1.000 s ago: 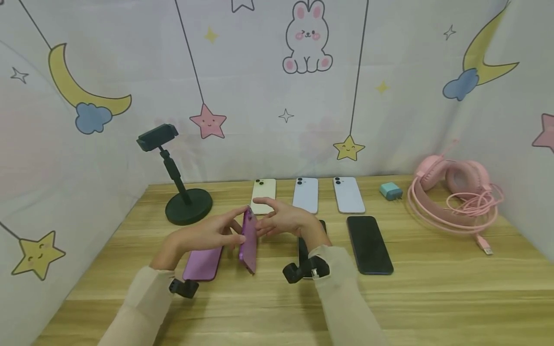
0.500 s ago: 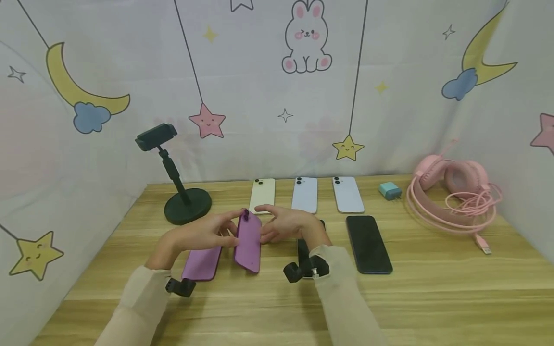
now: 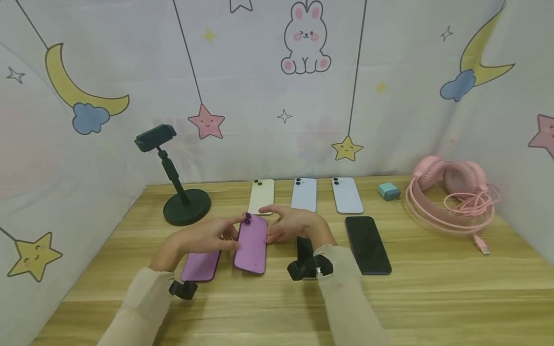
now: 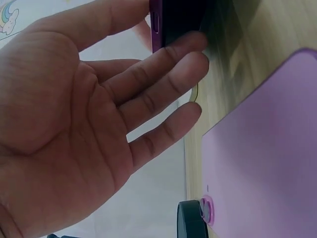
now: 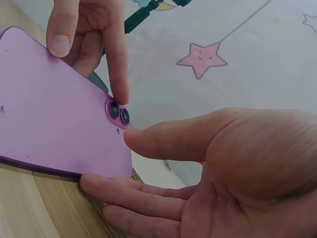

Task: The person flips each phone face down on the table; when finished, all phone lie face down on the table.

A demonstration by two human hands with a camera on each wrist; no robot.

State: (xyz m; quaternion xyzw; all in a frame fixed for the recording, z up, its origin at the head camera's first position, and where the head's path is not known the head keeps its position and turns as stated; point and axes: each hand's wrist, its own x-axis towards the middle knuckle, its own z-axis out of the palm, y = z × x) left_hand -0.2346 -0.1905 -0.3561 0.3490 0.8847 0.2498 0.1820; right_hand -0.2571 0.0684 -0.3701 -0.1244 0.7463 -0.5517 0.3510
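Observation:
A purple smartphone (image 3: 251, 246), back up with twin lenses at its far end, is tilted slightly over the table. My left hand (image 3: 207, 236) holds its left edge, thumb on the edge and a fingertip under the dark screen side, as the left wrist view shows. The index finger touches beside the lenses. My right hand (image 3: 298, 225) is at the far right corner, its fairly straight fingers at the right edge in the right wrist view and its thumb close over the back. A second purple phone (image 3: 201, 265) lies back up below the left hand.
A black phone stand (image 3: 187, 207) rises at the back left. Behind lie a pale yellow phone (image 3: 262, 196) and two whitish phones (image 3: 304, 194). A dark-screened phone (image 3: 368, 245) lies right; another (image 3: 305, 250) is partly under the right wrist. Farther right are a charger (image 3: 389, 191) and pink headphones (image 3: 450, 192).
The purple phone has turned from standing on edge to nearly flat, its back now facing up. Both hands have moved with it, the right one slightly rightward.

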